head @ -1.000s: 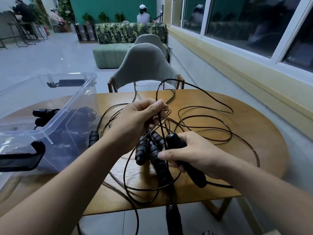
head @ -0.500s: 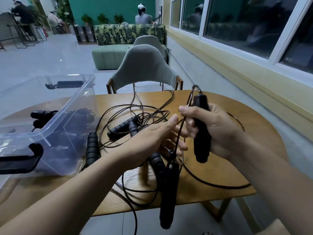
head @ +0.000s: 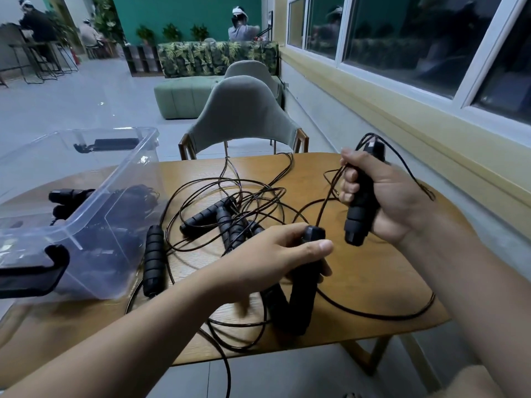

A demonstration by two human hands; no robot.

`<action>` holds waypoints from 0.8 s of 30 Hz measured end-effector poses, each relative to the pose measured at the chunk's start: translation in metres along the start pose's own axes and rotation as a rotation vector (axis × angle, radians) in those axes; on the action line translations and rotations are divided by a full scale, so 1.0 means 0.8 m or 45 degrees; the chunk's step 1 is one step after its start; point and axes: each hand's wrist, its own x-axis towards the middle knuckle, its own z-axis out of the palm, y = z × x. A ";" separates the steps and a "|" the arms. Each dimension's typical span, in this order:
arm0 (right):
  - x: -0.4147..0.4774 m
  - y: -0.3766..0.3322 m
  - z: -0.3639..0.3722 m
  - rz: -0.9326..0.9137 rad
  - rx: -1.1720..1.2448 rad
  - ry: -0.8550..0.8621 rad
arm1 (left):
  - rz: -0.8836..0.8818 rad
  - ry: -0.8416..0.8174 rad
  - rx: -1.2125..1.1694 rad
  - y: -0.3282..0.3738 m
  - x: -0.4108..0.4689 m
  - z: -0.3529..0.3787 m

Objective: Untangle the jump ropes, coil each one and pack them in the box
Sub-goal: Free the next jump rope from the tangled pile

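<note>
A tangle of black jump ropes [head: 244, 202] lies on the wooden table [head: 373, 277], with several ribbed black handles among the thin cords. My right hand [head: 382, 196] grips one handle [head: 360, 208] upright above the table, cord looping from its top. My left hand [head: 275, 254] grips another handle [head: 301, 288] near the front edge. A loose handle [head: 153, 259] lies beside the clear plastic box [head: 86, 196], which is tilted at the left and holds coiled black rope with two handles [head: 67, 196] showing.
A grey upholstered chair [head: 244, 116] stands at the table's far side. A wall with windows runs along the right. One cord hangs over the table's front edge toward the floor. People sit far off in the background.
My right hand has lifted its handle higher and to the right. My left hand has moved onto a second handle and closed around it near the front edge.
</note>
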 end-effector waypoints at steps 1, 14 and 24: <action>-0.002 0.003 0.002 0.025 -0.030 -0.012 | 0.020 0.042 -0.008 0.000 0.001 -0.001; -0.038 0.052 0.044 0.202 -0.170 -0.093 | 0.206 0.579 -0.089 -0.001 0.007 -0.020; -0.052 0.068 0.056 0.109 -0.321 -0.093 | 0.231 0.622 0.003 -0.002 0.005 -0.029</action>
